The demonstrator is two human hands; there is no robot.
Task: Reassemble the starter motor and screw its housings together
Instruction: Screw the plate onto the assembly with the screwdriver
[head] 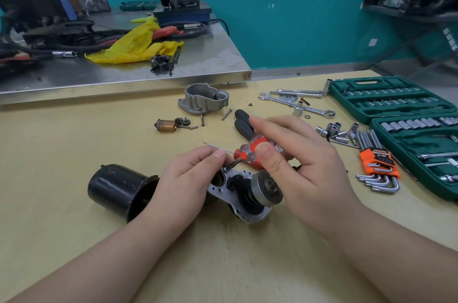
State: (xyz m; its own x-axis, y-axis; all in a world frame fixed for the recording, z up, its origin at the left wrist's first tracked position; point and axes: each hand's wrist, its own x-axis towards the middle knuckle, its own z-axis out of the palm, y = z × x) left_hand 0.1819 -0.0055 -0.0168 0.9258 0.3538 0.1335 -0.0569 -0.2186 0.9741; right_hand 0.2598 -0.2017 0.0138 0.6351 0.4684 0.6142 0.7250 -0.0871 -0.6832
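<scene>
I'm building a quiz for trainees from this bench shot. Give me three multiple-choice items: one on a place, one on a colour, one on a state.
1. Where is the loose grey housing?
A. beyond the hands
B. in the socket case
C. on the steel bench

2. The screwdriver handle is:
A. blue
B. red and clear
C. green

3. The right hand:
A. lies flat
B. holds pliers
C. grips the screwdriver

Key: A, it sits on the wooden table; B, its colours show between the fingers; C, fingers curl round the handle.
</scene>
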